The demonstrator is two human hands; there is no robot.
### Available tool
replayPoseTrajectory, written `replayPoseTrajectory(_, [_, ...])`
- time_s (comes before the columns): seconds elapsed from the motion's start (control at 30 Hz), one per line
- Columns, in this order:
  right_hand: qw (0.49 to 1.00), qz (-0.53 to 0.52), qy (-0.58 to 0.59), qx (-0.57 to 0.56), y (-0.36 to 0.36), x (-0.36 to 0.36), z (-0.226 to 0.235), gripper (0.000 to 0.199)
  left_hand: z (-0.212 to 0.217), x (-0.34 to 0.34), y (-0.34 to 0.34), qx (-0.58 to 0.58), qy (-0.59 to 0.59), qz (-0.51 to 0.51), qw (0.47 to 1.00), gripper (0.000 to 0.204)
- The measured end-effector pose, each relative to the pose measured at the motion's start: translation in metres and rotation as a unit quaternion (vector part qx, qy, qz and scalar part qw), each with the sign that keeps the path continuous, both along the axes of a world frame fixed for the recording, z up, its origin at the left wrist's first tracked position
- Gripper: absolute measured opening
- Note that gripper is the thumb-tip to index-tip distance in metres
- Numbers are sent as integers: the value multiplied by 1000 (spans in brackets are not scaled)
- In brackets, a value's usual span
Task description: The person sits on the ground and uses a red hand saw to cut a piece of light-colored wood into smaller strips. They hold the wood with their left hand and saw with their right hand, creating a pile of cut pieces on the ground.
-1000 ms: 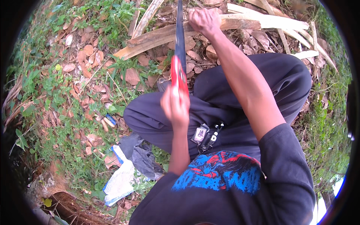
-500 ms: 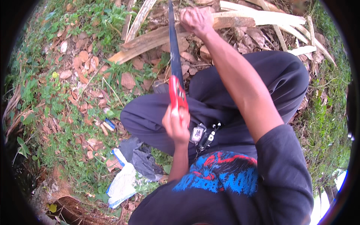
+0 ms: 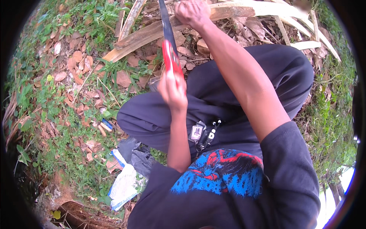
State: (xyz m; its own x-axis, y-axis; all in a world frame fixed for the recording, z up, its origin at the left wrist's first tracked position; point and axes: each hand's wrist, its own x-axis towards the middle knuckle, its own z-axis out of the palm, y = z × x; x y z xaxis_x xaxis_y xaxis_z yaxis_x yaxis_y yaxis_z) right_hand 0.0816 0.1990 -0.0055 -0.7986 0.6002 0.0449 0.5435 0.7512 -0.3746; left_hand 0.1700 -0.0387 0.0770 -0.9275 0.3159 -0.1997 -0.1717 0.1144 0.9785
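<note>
Person's sitting on the ground, legs (image 3: 244,95) out in front. The left hand (image 3: 173,89) is over the lap with the knife (image 3: 167,42) running forward from it; the right hand (image 3: 194,13) is farther ahead on the palm stalk (image 3: 141,34), which lies across beyond the knees. A bag (image 3: 124,185) lies on the grass (image 3: 49,126) to the left.

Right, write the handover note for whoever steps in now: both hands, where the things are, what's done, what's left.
Left hand: closed on the red handle of the long knife, blade pointing away over the ground.
Right hand: gripping the dry palm stalk lying across the leaf litter, next to the blade.
The person sits on the ground in dark trousers, a crumpled white and blue bag by the left side.
Done: stalk held, knife at it. Pale split strips lie to the right.
Left: no cut in the stalk is visible.
</note>
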Motion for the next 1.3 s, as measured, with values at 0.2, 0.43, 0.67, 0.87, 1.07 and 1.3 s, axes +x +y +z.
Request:
replayPoseTrajectory(0.2, [998,-17,-4,-54,9,-9,5,25,18,4,-17,59,-28,-28,997,26])
replayPoseTrajectory(0.43, [998,-27,49,13,5,-5,-9,25,43,25,-28,83,-55,-55,993,29])
replayPoseTrajectory(0.67, [998,-45,13,-30,7,-5,-3,29,18,5,-16,100,-62,-52,992,31])
replayPoseTrajectory(0.87, [998,-22,51,13,3,-11,-15,33,41,18,-21,113,47,-59,991,16])
replayPoseTrajectory(1.07, [999,-21,16,22,5,-8,-14,30,67,11,-25,44,-91,-44,994,15])
replayPoseTrajectory(1.3, [999,-15,-28,-24,0,-4,10,32,75,14,-14,-11,-14,-17,1000,11])
